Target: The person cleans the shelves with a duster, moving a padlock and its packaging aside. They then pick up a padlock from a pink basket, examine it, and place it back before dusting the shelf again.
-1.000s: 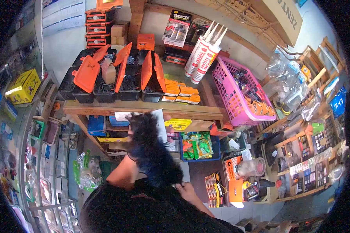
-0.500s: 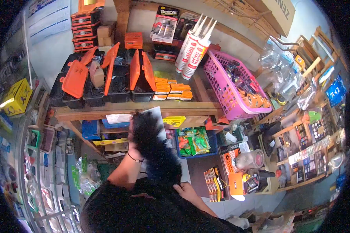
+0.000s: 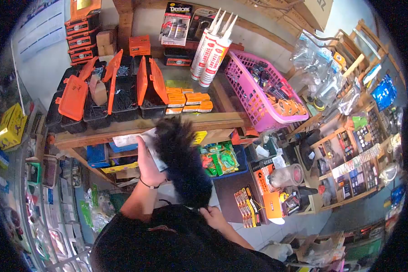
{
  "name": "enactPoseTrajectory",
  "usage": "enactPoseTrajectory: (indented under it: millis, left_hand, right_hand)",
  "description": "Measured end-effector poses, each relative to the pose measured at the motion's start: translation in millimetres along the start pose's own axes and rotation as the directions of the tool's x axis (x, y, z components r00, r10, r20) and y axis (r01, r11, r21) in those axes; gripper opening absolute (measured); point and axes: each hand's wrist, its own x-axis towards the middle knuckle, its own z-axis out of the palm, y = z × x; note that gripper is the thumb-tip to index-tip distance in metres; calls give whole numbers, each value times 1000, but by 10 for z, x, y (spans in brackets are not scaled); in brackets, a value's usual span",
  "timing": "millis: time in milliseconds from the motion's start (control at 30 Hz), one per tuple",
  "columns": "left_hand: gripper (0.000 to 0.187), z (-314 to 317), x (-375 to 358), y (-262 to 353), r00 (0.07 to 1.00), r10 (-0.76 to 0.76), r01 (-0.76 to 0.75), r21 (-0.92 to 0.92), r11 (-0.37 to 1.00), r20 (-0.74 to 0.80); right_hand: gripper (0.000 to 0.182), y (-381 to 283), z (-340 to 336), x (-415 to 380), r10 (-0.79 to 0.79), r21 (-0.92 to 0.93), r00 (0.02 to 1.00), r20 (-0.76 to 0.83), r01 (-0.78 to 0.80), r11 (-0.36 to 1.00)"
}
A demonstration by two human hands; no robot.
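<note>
A right hand grips point(image 3: 213, 216) a black duster point(image 3: 181, 163) by its end as the left hand point(image 3: 147, 167) holds a flat white item point(image 3: 152, 146) beside the fluff, before a crowded tabletop point(image 3: 136, 132).

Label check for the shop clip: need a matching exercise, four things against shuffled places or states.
1. Fluffy black duster
2. Silicone sealant tubes
3. Green packets
4. Left hand

A. In a blue bin
B. Against a pale flat item
C. Held by the right hand
D. Upright beside the pink basket

Pairs: 1-C, 2-D, 3-A, 4-B
</note>
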Motion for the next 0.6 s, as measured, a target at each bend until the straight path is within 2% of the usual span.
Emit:
enactPoseTrajectory:
  millis: [33,67,100,133,167,200,233,267,300,333,367,400,433,467,500,567,600]
  left_hand:
    - [68,40,-12,-4,1000,11,-10,-69,998,5]
    - [65,-944,88,-18,991,13,-38,188,981,131]
    - [66,-720,145,30,983,-162,117,387,915,86]
    - [67,-535,110,52,991,-99,87,117,989,94]
    - [68,-327,51,74,996,-35,48,-162,986,81]
    - [65,8,-85,68,990,-71,61,81,995,119]
    - [63,-1,-27,52,992,63,-55,68,996,-108]
    - [65,-57,-28,57,999,37,-35,31,999,-36]
    - [66,-135,-20,68,999,12,-12,-5,1000,37]
    - [66,-265,51,88,999,6,-6,-4,1000,36]
    - [66,-419,168,114,926,-107,135,-52,990,363]
    - [65,-374,222,130,738,-177,278,-54,959,651]
    - [65,-332,163,115,741,-176,279,-59,959,649]
    - [66,-268,67,90,934,-86,97,-14,995,345]
    - [67,-126,-2,69,998,58,-59,93,994,10]
    - [65,-43,-13,33,998,47,-45,55,997,-37]
    - [68,-73,-15,34,999,-27,27,6,1000,26]
  right_hand:
    - [38,-52,3,-15,-22,-89,997,68,28,996]
    - [38,16,31,-8,-20,-86,998,62,25,996]
    - [37,145,64,11,-59,-90,997,49,64,994]
    - [37,215,76,21,-99,-97,994,37,102,990]
    - [37,174,60,27,-97,-97,995,36,100,990]
    - [37,99,38,29,11,11,1000,7,-11,1000]
    - [36,60,33,25,121,123,993,-10,-119,985]
    - [35,83,48,22,62,16,998,-29,-61,998]
    - [35,73,47,14,64,20,997,-30,-64,998]
    - [35,54,35,9,-25,-41,999,36,27,999]
    - [35,39,17,15,-112,-98,988,105,122,988]
    - [35,46,-7,29,-109,-99,989,103,119,988]
    - [35,67,-27,37,-43,-88,999,21,45,995]
    - [35,77,-42,49,21,-72,998,-61,-26,997]
    - [35,67,-41,43,24,-71,998,-61,-28,997]
    - [35,43,-33,33,5,-17,997,-74,-7,1000]
    - [34,179,-2,36,4,-170,1000,-22,-7,985]
